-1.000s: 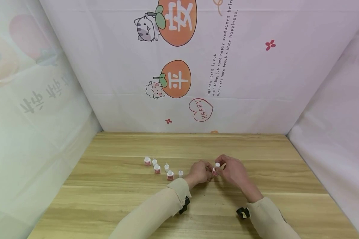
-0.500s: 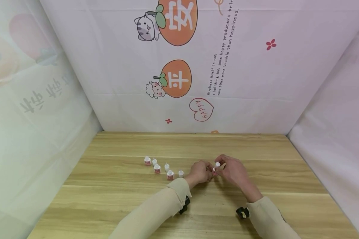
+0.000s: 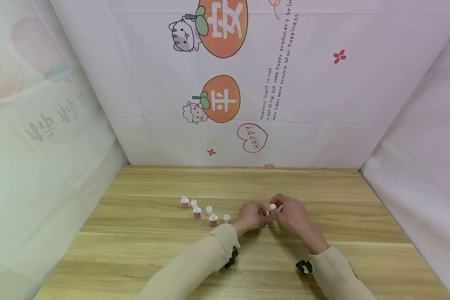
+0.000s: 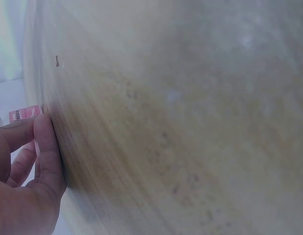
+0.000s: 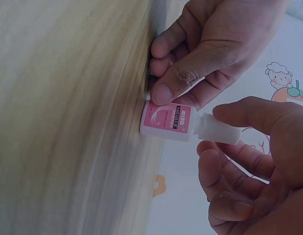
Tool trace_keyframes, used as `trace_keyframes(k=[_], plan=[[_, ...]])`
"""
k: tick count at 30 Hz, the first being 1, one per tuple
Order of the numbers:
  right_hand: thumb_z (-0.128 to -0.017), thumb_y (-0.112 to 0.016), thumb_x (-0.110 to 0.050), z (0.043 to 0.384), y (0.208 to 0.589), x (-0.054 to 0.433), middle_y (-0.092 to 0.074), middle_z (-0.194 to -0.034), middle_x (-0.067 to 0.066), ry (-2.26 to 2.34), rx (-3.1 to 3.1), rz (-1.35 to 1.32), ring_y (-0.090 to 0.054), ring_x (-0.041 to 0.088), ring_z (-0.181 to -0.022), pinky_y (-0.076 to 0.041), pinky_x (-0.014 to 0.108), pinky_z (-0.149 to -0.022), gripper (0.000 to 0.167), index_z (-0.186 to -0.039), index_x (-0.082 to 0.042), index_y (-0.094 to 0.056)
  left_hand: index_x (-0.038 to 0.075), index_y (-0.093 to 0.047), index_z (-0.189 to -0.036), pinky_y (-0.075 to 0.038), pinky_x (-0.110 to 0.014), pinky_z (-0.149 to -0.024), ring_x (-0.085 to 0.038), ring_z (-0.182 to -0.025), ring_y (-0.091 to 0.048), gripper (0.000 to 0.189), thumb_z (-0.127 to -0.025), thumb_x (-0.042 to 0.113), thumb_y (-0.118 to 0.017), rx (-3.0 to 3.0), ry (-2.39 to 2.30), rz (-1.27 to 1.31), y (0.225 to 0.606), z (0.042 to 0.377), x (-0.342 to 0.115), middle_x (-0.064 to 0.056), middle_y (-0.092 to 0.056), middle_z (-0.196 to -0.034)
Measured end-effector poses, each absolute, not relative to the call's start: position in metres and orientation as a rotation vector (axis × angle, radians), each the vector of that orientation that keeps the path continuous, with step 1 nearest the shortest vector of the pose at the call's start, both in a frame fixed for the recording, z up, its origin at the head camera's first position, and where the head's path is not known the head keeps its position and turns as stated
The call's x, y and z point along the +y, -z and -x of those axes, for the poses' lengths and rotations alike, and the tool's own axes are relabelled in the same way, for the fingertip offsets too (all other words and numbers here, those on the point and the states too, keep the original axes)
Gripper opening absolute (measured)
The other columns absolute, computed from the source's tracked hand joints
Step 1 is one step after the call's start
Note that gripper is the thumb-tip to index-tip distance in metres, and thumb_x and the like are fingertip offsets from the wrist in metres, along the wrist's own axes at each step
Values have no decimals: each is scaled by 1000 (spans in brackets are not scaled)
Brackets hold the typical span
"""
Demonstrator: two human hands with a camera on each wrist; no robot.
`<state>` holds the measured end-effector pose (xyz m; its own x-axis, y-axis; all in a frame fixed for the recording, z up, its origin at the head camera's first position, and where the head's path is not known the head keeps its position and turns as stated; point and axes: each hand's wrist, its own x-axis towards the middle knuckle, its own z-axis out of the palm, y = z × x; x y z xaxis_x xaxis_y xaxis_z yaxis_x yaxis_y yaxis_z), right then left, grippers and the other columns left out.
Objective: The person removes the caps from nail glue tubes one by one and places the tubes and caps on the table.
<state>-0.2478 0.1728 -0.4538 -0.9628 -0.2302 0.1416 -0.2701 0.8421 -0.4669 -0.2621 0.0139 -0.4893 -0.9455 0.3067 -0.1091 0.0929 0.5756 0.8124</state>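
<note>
A small nail glue bottle (image 5: 166, 119) with a pink label stands upright on the table. My left hand (image 3: 252, 216) pinches its body low down, close to the wood; a bit of the pink label (image 4: 24, 113) shows past these fingers in the left wrist view. On the bottle's neck sits a white cap (image 5: 220, 129), pinched between the thumb and fingers of my right hand (image 3: 293, 216). A narrow gap shows between cap and shoulder in the right wrist view.
Left of my hands stand three more glue bottles (image 3: 213, 220), white-topped and pink-labelled. Beside them are three small white pieces (image 3: 209, 210) with thin upright tips. The wooden table (image 3: 153, 258) meets printed white cloth walls (image 3: 303, 141) at the back and sides.
</note>
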Motion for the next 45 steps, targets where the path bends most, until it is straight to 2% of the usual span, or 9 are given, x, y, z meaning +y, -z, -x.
trace_keyframes(k=[8, 20, 26, 34, 40, 45], plan=[[-84, -71, -14, 248, 455, 173, -73, -95, 6, -768, -2933, -423, -61, 14, -74, -49, 30, -64, 22, -105, -11, -68, 6, -71, -91, -48, -17, -50, -6, -53, -60, 5, -88, 3, -72, 2563, -1312, -337, 488, 261, 13, -5, -73, -72], [-83, -70, -9, 248, 454, 173, -73, -93, 6, -774, -2902, -455, -64, 13, -74, -50, 31, -64, 21, -105, -9, -68, 6, -71, -92, -44, -16, -50, -4, -50, -55, 4, -88, 6, -73, 2591, -1277, -343, 489, 263, 14, -3, -72, -70], [-85, -72, -12, 248, 454, 173, -73, -93, 6, -764, -2912, -452, -65, 14, -74, -51, 31, -64, 19, -103, -10, -67, 7, -72, -93, -43, -16, -51, -3, -50, -55, 5, -88, 7, -73, 2620, -1243, -355, 488, 263, 13, 0, -71, -67], [-85, -70, -11, 247, 452, 174, -73, -93, 6, -761, -2890, -476, -62, 14, -72, -49, 30, -62, 20, -105, -9, -68, 6, -72, -91, -43, -16, -49, -3, -50, -55, 5, -87, 9, -75, 2598, -1297, -326, 487, 260, 14, -2, -72, -68], [-86, -67, -10, 246, 445, 173, -73, -98, 6, -774, -2861, -479, -66, 19, -81, -53, 33, -66, 21, -107, -7, -68, 5, -72, -93, -42, -16, -49, -4, -50, -54, 8, -86, 5, -74, 2602, -1314, -304, 486, 258, 14, -2, -71, -67], [-89, -65, -13, 244, 440, 172, -73, -98, 6, -768, -2865, -461, -66, 17, -78, -53, 33, -66, 21, -109, -8, -68, 5, -72, -94, -43, -16, -49, -4, -49, -54, 9, -86, 3, -74, 2608, -1309, -300, 485, 258, 13, -2, -70, -66]])
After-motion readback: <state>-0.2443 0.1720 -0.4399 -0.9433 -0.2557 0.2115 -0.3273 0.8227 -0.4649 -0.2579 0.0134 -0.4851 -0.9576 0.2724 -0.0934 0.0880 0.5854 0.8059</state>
